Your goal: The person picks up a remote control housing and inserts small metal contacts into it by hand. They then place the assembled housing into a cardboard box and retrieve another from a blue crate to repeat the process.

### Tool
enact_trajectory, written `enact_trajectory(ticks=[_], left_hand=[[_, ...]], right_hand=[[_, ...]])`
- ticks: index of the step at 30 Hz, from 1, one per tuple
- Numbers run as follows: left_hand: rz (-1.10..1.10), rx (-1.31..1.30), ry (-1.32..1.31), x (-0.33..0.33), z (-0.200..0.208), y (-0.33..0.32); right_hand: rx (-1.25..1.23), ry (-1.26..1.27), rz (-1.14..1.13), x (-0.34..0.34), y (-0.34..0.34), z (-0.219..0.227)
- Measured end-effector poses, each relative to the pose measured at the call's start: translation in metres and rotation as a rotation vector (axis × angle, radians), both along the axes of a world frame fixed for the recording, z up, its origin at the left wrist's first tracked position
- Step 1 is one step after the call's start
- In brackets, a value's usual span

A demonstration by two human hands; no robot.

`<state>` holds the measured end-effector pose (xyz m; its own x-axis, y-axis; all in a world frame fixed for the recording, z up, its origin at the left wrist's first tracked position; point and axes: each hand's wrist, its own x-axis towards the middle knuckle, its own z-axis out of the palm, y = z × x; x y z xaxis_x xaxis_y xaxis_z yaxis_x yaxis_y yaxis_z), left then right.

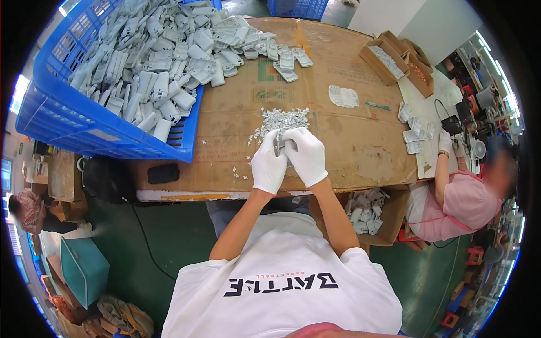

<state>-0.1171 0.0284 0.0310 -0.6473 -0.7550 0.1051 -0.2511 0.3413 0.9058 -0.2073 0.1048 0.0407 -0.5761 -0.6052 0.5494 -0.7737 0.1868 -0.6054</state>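
At the near edge of the surface [344,143], head view: your gloved left hand [269,166] and right hand [307,158] meet over one small grey part [278,142]. Fingers on both are drawn in around it, nearly no gap; left grips its left side, right has its right side. Exact fingertip contact is hidden by the gloves.

The part sits up between your hands, just on your side of a loose pile of small metal bits [285,118]. A few strays [236,172] lie left of your left hand.

Far left: blue crate [73,110], tipped toward you and the surface, heaped with pale casings [163,81] that spill out to the right. Black pouch [163,173] near the edge, below the crate.

Right of the pile: paper scrap [344,96], then a pen [377,105]. Open box [376,63] of small pieces at the far right corner. Carton [397,217] of white parts under the edge, right of you. A co-worker [470,203] in pink sits farther right, gloved hands at another station.
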Motion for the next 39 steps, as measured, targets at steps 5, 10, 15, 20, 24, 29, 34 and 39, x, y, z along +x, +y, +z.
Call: enact_trajectory(ticks=[5,10,15,20,24,29,34,39], left_hand=[[0.018,-0.043,0.068,-0.001,0.000,0.002],[0.037,-0.042,0.043,0.002,-0.007,0.003],[-0.005,-0.014,0.109,0.004,-0.010,-0.001],[-0.098,0.004,0.242,0.011,-0.007,-0.008],[-0.150,0.077,0.234,0.016,-0.005,-0.009],[-0.066,0.040,0.215,0.011,0.000,-0.010],[-0.106,-0.015,0.140,0.017,0.002,-0.014],[-0.108,-0.026,0.144,0.012,0.009,-0.009]], right_hand=[[-0.030,-0.033,-0.050,0.003,-0.003,-0.001],[0.107,0.087,-0.125,0.004,-0.004,0.008],[0.054,-0.267,-0.158,0.003,-0.008,0.016],[0.048,-0.719,0.107,-0.011,0.007,0.005],[0.214,-0.593,0.122,-0.011,0.010,0.016],[0.174,-0.467,0.020,0.005,0.004,0.009],[0.133,-0.645,0.063,-0.001,0.005,-0.002],[-0.068,-0.891,0.135,0.007,0.005,0.001]])
